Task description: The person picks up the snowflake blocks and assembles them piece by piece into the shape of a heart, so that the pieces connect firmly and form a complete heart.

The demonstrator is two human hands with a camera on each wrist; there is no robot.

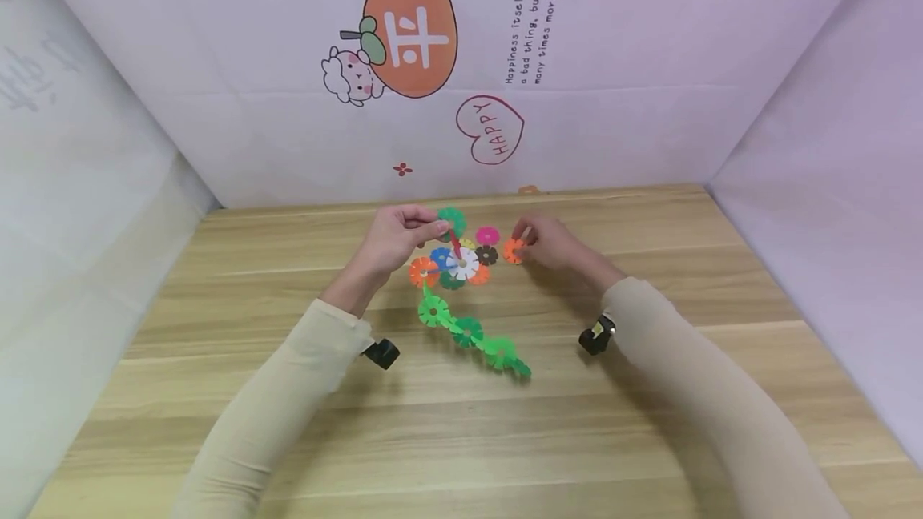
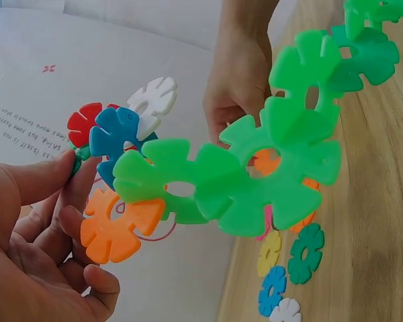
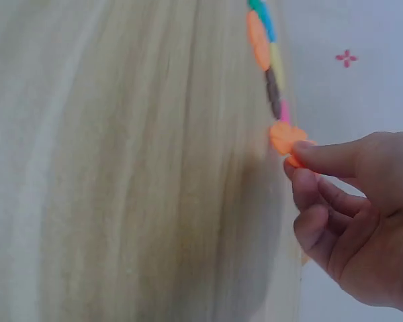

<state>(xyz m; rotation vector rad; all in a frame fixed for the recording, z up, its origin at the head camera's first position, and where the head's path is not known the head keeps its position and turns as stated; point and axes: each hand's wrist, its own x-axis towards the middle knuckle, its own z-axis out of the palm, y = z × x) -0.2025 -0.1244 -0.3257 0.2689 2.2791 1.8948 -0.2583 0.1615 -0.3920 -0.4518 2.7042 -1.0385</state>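
Observation:
In the head view my left hand (image 1: pixel 397 239) pinches a dark green slotted disc (image 1: pixel 452 223) between thumb and fingers. That disc joins a red disc (image 1: pixel 456 244), a white disc (image 1: pixel 462 263) and an orange disc (image 1: pixel 424 271). From there a chain of light and dark green discs (image 1: pixel 433 311) hangs toward the front. The left wrist view shows a blue disc (image 2: pixel 114 144) linked between the red and orange ones. To the right, my right hand (image 1: pixel 551 243) pinches an orange slotted piece (image 3: pixel 285 137) by its edge, low over the table.
Loose discs lie between the hands on the wooden table (image 1: pixel 469 439), among them a pink disc (image 1: pixel 487 235), a brown disc (image 1: pixel 486 255) and a yellow disc (image 2: pixel 269 253). A printed white cloth (image 1: pixel 613 134) stands behind the back edge, with white sheets at both sides.

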